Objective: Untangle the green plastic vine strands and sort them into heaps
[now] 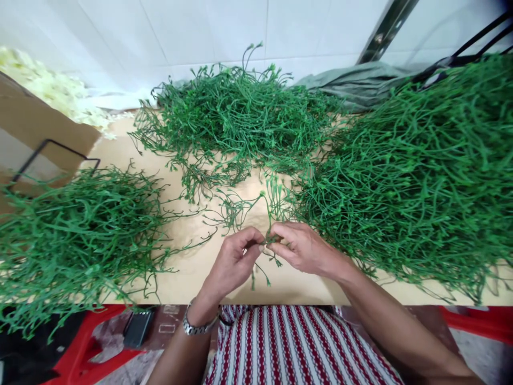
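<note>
My left hand (234,262) and my right hand (304,247) meet fingertip to fingertip over the tabletop. Both are closed in a pinch on one green artificial plant stem (268,209); its branched ends stick out above and below my fingers. The exact spot where the fingertips grip is partly hidden. Just beyond my hands lie a few loose green stems (232,208). A large heap of such stems (417,187) is close to my right forearm, and a smaller heap (80,230) lies to the left.
Another pile of green stems (244,115) runs along the back by the white wall (240,32). At left stand a cardboard box (52,115) and a black wire frame (68,147), with pale yellow petals (44,80) behind. The left heap overhangs the table's front edge, above a red stool (86,342).
</note>
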A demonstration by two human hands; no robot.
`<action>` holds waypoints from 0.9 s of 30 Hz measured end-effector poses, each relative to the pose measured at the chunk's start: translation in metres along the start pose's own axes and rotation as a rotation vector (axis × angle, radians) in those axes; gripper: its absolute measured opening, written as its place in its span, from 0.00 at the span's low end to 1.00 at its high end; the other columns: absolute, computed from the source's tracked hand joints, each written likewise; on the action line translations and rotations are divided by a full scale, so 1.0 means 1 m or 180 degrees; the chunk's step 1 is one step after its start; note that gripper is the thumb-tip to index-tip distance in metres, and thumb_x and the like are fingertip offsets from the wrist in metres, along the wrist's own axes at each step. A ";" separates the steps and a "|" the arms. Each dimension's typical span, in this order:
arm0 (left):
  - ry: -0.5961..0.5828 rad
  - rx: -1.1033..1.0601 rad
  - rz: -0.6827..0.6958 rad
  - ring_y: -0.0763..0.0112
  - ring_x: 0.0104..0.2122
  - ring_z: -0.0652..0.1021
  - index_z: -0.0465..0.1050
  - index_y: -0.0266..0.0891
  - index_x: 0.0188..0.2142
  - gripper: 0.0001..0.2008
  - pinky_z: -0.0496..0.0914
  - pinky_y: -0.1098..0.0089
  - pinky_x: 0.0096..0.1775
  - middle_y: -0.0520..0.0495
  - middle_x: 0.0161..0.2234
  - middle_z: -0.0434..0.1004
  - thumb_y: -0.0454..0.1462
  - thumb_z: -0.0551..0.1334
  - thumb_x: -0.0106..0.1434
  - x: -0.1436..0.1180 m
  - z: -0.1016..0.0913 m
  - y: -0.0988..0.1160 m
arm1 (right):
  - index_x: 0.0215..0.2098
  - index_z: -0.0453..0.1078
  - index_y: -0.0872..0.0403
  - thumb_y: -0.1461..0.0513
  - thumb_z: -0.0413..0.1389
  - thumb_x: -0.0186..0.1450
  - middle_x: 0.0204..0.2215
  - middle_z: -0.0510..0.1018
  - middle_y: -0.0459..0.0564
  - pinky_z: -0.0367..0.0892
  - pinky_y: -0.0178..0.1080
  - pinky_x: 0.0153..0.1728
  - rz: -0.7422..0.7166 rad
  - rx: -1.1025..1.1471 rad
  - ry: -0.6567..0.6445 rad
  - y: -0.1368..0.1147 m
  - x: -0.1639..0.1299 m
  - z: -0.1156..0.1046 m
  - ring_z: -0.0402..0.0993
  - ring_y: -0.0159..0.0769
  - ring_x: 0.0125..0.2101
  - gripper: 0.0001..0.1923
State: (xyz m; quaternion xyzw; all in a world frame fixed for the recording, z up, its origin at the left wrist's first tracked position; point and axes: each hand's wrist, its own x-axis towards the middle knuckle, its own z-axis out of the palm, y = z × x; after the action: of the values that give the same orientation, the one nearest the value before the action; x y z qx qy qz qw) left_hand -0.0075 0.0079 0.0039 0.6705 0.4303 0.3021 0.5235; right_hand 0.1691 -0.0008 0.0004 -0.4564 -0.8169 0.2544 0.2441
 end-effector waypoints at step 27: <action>-0.1573 -0.1403 0.0048 0.75 0.16 0.66 0.72 0.36 0.18 0.12 0.60 0.72 0.20 0.48 0.15 0.67 0.40 0.63 0.53 0.001 -0.030 0.006 | 0.27 0.68 0.56 0.57 0.46 0.67 0.19 0.70 0.47 0.60 0.33 0.29 -0.1250 0.2185 -0.1361 -0.002 -0.009 -0.046 0.65 0.28 0.23 0.17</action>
State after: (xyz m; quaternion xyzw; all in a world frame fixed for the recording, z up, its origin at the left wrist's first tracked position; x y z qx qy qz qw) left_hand -0.0311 0.0218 0.0176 0.5973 0.2096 0.2201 0.7422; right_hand 0.2005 -0.0007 0.0349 -0.1225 -0.7885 0.5481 0.2508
